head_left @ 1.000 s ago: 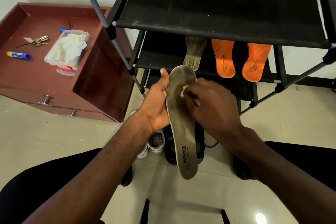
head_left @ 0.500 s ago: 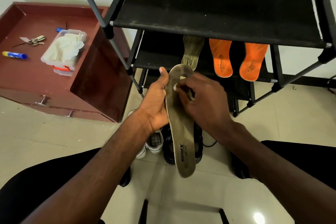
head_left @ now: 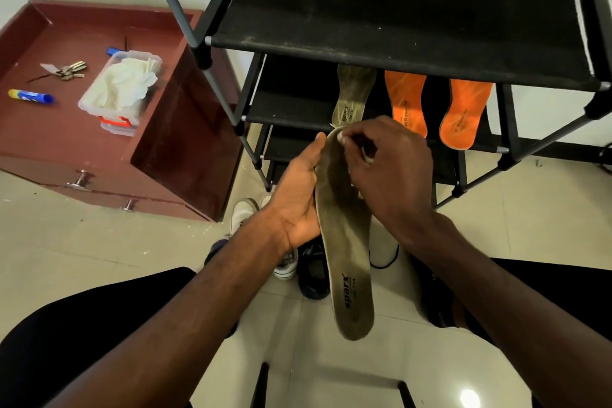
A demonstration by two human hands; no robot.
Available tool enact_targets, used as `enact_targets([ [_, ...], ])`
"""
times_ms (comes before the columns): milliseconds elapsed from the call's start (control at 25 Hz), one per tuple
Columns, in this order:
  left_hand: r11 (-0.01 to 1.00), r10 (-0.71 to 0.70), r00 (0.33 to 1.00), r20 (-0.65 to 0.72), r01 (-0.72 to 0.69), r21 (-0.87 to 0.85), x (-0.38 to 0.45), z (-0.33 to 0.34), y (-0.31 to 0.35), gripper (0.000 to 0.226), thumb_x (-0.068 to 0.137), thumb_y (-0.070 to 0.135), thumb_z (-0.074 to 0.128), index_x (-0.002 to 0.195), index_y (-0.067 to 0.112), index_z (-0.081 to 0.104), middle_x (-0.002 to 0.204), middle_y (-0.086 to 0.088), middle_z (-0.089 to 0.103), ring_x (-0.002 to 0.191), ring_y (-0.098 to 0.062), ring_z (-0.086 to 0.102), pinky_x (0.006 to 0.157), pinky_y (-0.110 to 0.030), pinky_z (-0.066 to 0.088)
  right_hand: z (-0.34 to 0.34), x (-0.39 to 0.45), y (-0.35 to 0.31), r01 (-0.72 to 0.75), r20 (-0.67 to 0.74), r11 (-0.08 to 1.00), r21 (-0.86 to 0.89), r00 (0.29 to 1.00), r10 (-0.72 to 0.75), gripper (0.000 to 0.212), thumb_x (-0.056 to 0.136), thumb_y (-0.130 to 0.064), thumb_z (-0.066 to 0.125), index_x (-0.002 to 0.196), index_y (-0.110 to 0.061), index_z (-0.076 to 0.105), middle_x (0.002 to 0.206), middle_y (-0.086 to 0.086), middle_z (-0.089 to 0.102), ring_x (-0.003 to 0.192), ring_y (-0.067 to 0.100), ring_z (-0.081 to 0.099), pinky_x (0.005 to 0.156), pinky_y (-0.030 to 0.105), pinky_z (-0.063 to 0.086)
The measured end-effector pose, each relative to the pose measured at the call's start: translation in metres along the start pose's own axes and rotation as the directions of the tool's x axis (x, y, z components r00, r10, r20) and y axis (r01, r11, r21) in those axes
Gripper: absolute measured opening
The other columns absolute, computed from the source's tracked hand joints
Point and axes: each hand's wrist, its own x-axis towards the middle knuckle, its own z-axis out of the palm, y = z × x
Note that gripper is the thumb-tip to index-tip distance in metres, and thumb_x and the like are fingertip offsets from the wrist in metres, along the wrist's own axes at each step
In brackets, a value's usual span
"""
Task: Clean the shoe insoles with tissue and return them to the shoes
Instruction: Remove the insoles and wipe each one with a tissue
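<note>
Two hands — left hand (head_left: 298,195) grips insole (head_left: 347,258) edge | right hand (head_left: 387,169) pinches tissue (head_left: 341,139)

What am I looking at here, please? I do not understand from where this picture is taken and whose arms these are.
No machine is here. A person wears one camera on the head, looking forward and down, so the two arms are that person's own.

The left hand grips a worn grey insole by its edge. The right hand pinches a small piece of tissue against the insole's top end, wiping it.

Behind stands a black shoe rack. On its middle shelf lie a second grey insole and two orange insoles. Shoes stand on the floor below the hands.

To the left is a red-brown cabinet. On it are a clear box of tissues, a bunch of keys and a blue tube.
</note>
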Motion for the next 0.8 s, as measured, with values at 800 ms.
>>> enact_targets([
  [800, 0.998, 0.025, 0.99, 0.139, -0.017, -0.057, 0.007, -0.018, 0.012, 0.069, 0.11, 0.054, 0.03, 0.157, 0.005, 0.04, 0.162, -0.017, 0.042, 0.15, -0.03, 0.041, 0.127, -0.047, 0.027, 0.001, -0.014, -0.01, 0.043, 0.147, 0.999, -0.029, 0.988, -0.039, 0.015, 0.092, -0.023, 0.072, 0.105, -0.021, 0.079, 0.1, -0.006, 0.072, 0.091, 0.014, 0.066, 0.073, 0.039, 0.058],
])
